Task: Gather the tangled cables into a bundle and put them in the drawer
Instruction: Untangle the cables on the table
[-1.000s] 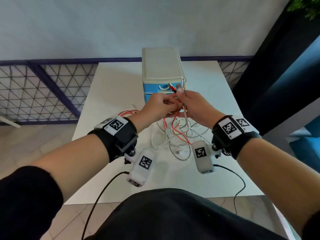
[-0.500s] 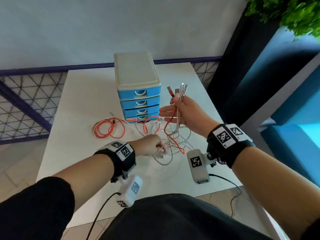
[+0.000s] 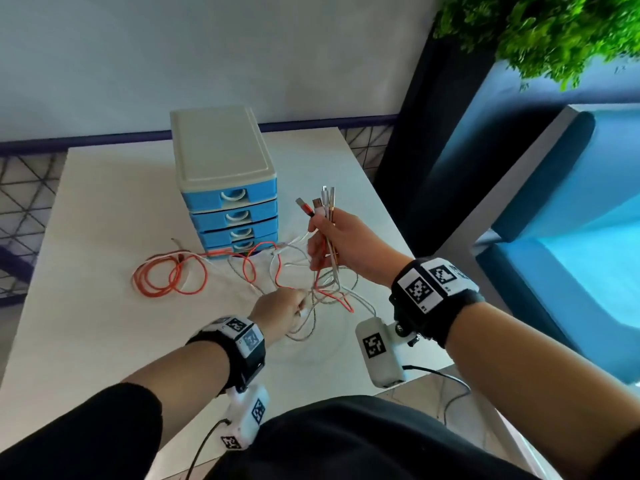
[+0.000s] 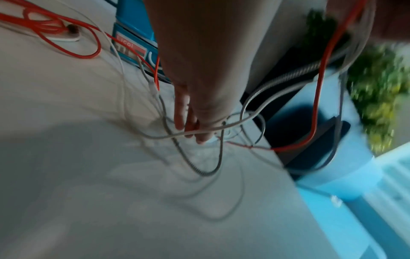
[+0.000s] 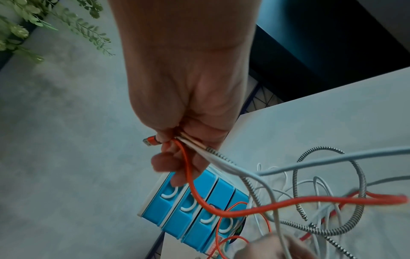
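Cables (image 3: 304, 271) lie in a loose tangle on the white bench (image 3: 104, 323) between your 2 hands, red, white and braided grey strands looping over one another. Your right hand (image 3: 341, 242) is raised above the tangle and clamps a cluster of plug ends (image 3: 320, 204) between thumb and curled fingers; at least 4 connectors fan upward out of that grip, one of them red, and their cords drop from your palm down into the heap. In the right wrist view the red cord (image 5: 233, 210) and a braided grey cord (image 5: 248, 178) run out of your fist toward the pile. Your left hand (image 3: 280, 308) sits low on the bench, below and to the left of your right hand, with its fingers curled down into the strands; a white cord (image 4: 221, 128) crosses those fingertips (image 4: 200, 138) in the left wrist view, but that picture is blurred, so you cannot tell for certain how firmly it is pinched. Further left of your left hand, a coil of red cable (image 3: 169, 277) rests flat on the bench, joined to the tangle by a red strand. Beyond both hands stands the drawer unit (image 3: 225, 174), beige on top with 4 blue drawers (image 3: 233, 218) stacked, the upper 3 closed. The lowest one looks slightly ajar, with cable strands lying just in front of it. A green plant (image 3: 540, 32) hangs above and to the right of your right hand.
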Tool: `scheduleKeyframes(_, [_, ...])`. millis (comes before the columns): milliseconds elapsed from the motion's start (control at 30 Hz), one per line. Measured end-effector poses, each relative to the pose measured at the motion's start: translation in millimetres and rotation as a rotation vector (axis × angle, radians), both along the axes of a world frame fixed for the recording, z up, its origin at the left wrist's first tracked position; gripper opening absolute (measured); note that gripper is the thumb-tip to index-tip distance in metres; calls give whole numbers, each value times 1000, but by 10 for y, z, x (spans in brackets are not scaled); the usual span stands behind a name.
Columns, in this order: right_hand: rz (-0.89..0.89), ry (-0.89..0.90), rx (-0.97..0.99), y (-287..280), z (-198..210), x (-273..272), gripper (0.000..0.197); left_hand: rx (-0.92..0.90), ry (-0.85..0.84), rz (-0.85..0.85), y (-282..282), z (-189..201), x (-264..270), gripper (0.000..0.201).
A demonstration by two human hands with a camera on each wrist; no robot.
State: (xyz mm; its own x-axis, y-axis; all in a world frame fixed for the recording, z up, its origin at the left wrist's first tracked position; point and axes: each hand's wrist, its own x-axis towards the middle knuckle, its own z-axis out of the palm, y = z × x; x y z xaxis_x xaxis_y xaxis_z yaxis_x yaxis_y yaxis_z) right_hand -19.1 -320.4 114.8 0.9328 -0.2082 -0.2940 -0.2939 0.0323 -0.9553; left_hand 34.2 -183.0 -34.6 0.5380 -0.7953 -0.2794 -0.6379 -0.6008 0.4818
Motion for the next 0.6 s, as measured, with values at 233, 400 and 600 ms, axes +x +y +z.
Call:
scheduleKeyframes(233, [-60,-67,-159,-38,-62,274,25,-260,53,108,138,839,441,12])
scheduleKeyframes(400, [-35,-141,-94,89,1,457,28,-486,47,184,283,1549,733,14])
scheduleKeyframes(600, [161,-209,149,572,185,822,29,-869,36,470,627,2038,1077,14])
